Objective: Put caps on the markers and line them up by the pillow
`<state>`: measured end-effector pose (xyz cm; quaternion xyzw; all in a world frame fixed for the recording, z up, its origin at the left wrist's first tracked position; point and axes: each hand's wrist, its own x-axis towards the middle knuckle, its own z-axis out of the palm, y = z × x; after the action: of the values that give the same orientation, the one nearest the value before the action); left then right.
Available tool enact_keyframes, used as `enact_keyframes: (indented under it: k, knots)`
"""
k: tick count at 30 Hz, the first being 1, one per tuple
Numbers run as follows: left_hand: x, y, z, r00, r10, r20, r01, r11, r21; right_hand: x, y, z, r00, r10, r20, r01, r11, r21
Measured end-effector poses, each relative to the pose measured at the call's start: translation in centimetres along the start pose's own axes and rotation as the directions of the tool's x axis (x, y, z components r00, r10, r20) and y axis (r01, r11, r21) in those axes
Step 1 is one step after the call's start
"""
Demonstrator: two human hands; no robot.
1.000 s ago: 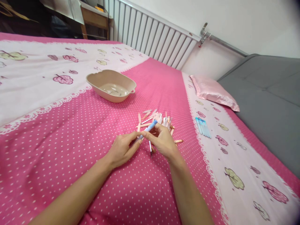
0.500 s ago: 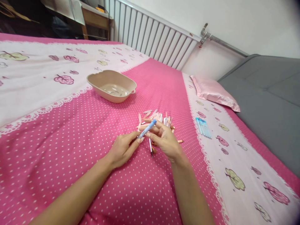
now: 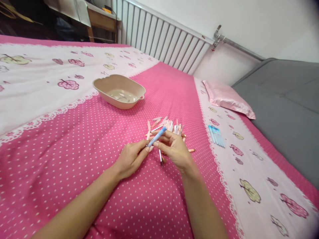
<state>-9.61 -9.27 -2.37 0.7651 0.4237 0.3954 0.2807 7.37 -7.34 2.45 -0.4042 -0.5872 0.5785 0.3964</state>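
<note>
My left hand [image 3: 129, 158] pinches the lower end of a blue pen [image 3: 157, 135] that points up and to the right. My right hand [image 3: 174, 149] is beside it with its fingers curled around the pen's middle. Both hands hover just above a pink polka-dot bedspread [image 3: 87, 139]. Right behind them lies a pile of peach and pink pen parts [image 3: 165, 127]. A thin dark refill [image 3: 159, 156] lies on the spread under my right hand.
A beige oval basin [image 3: 119, 90] with a few small pieces inside stands at the back left. A row of several blue pens [image 3: 216, 135] lies to the right. Farther right are a pink pillow [image 3: 228, 98] and a grey sofa [image 3: 286, 109]. A white radiator [image 3: 161, 39] runs behind.
My right hand's fingers have shifted slightly along the blue pen. The left hand and everything on the bed have stayed put.
</note>
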Motion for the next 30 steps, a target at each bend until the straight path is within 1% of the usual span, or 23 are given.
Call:
enact_keyframes:
  k: [5, 9, 14, 18, 22, 27, 29, 30]
  knots:
    - [0.05, 0.09, -0.08, 1.000, -0.014, 0.015, 0.015, 1.000, -0.020, 0.04, -0.10, -0.02, 0.999, 0.003, -0.034, -0.001, 0.999, 0.039]
    - [0.07, 0.06, -0.04, 1.000, -0.009, 0.019, 0.009, 1.000, -0.019, 0.07, -0.15, 0.07, 0.999, 0.013, -0.033, -0.011, 0.999, 0.050]
    - [-0.01, -0.06, 0.02, 1.000, -0.002, 0.028, 0.001, 1.000, 0.013, 0.07, -0.35, 0.32, 0.996, 0.020, -0.090, -0.021, 1.000, -0.011]
    - [-0.02, -0.10, 0.06, 0.999, -0.018, 0.028, 0.017, 0.999, 0.026, 0.19, -0.15, 0.41, 0.992, -0.010, -0.122, 0.003, 0.998, -0.061]
    - [0.02, -0.13, 0.21, 1.000, -0.014, 0.014, 0.013, 0.999, 0.041, 0.31, 0.04, 0.42, 0.991, -0.039, -0.127, 0.026, 0.995, -0.098]
    - [-0.02, -0.32, 0.39, 1.000, 0.015, -0.018, -0.014, 0.999, 0.041, 0.30, 0.13, 0.45, 0.987, -0.038, -0.157, 0.008, 0.982, -0.187]
    - [-0.03, -0.34, 0.36, 1.000, 0.016, -0.019, -0.016, 0.999, 0.043, 0.25, 0.16, 0.40, 0.988, -0.039, -0.148, 0.012, 0.984, -0.179]
    - [-0.04, -0.32, 0.31, 1.000, 0.013, -0.016, -0.012, 0.999, 0.040, 0.21, 0.13, 0.36, 0.991, -0.035, -0.126, 0.017, 0.990, -0.143]
